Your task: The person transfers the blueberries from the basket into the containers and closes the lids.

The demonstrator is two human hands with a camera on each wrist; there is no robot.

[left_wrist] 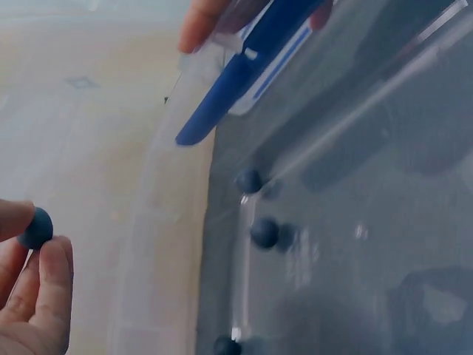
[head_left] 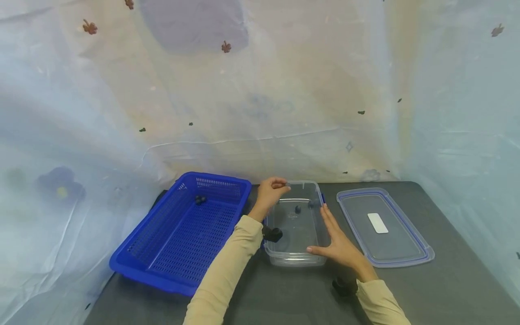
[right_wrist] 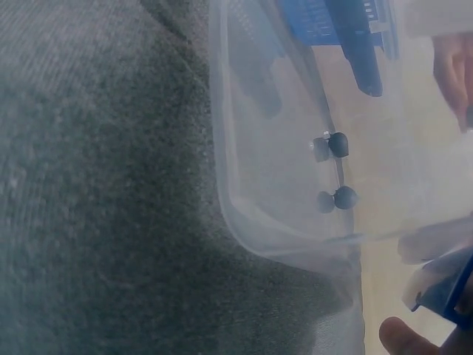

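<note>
My left hand [head_left: 269, 196] is above the far left part of a clear plastic container [head_left: 298, 261]. Between thumb and fingertips it pinches a small dark blue ball [left_wrist: 38, 228]. Three similar balls lie on the container's bottom in the left wrist view, one [left_wrist: 264, 233] near the middle of that end. My right hand [head_left: 343, 243] rests against the container's right side, fingers straight along the wall and thumb spread toward the front corner. Left of the container stands a blue perforated basket [head_left: 178, 287], with a few dark balls [head_left: 200, 199] at its far end.
The container's clear lid [head_left: 400, 253], with a blue seal and a white label [head_left: 378, 223], lies flat to the right. Blue latches, one [left_wrist: 222, 96] in the left wrist view, stick out from the container's sides. A patterned plastic sheet [head_left: 260, 99] hangs behind the grey table [head_left: 284, 298].
</note>
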